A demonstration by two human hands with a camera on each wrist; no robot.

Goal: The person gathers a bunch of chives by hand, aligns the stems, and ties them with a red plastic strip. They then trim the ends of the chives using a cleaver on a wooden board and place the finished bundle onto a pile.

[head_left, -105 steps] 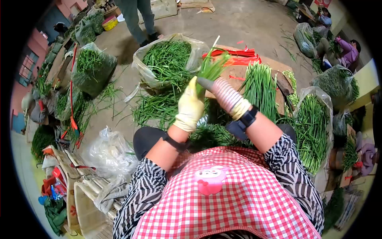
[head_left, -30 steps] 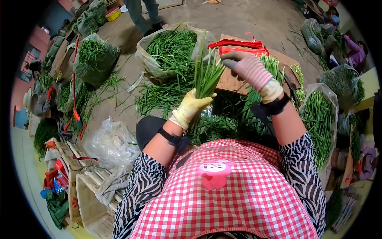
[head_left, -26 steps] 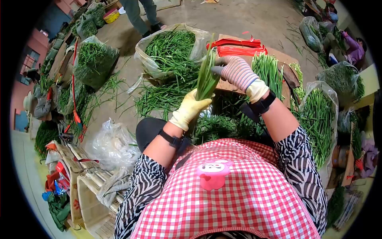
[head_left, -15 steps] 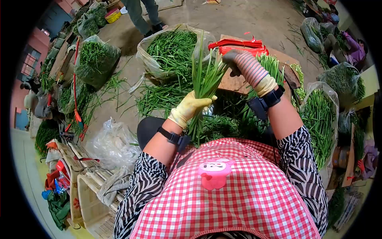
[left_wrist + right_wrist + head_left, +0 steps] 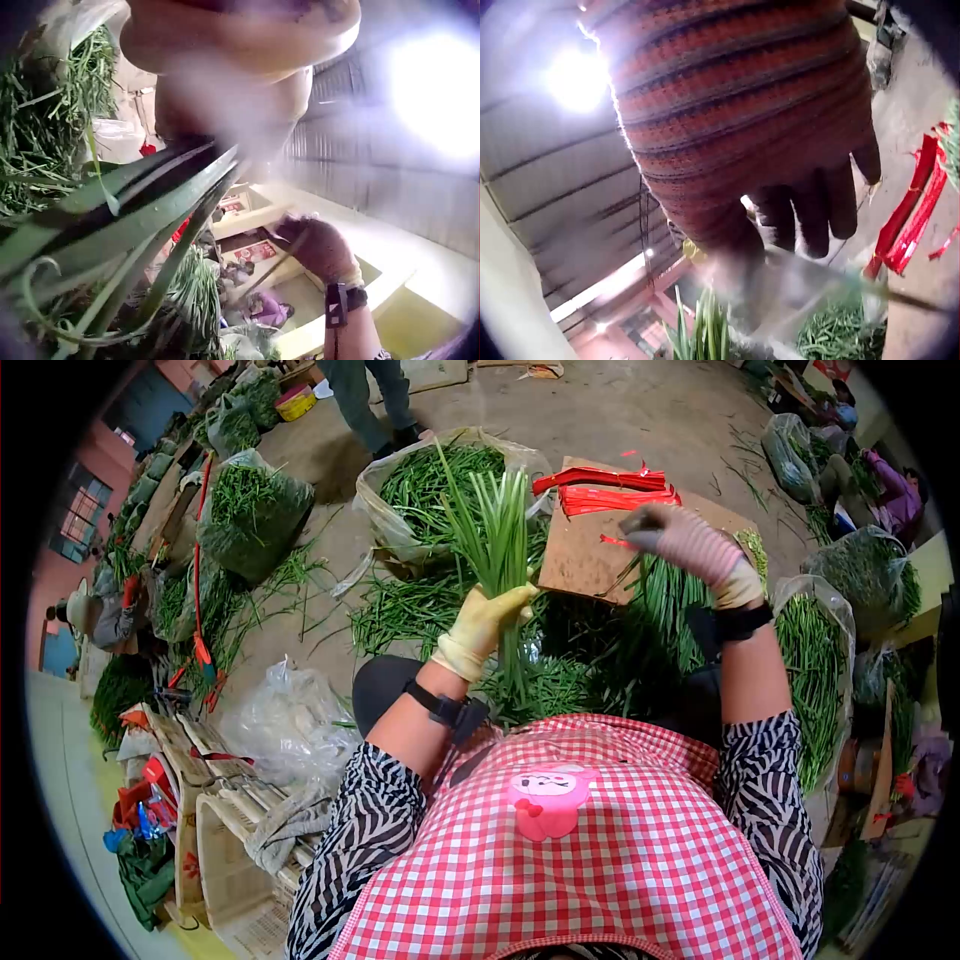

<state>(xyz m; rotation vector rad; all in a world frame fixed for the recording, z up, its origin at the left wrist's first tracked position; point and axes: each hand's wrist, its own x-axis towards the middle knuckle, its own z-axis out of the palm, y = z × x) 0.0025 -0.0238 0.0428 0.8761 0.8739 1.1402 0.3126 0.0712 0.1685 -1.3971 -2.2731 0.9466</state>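
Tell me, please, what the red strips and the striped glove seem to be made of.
The red strips look like glossy plastic, judging by their bright highlights. The striped glove seems matt knitted fabric: coarse stitches show, fibre unclear.

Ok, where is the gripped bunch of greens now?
In the head view, the bunch of greens is near the centre, held in the left hand, left of the board and in front of the plastic bag.

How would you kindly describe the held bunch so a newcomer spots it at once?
From the checked apron in the head view, go up to the yellow-gloved left hand. The green bunch rises from that grip; unlike the tangled greens bagged behind it, its stalks fan upward, pale ends on top.
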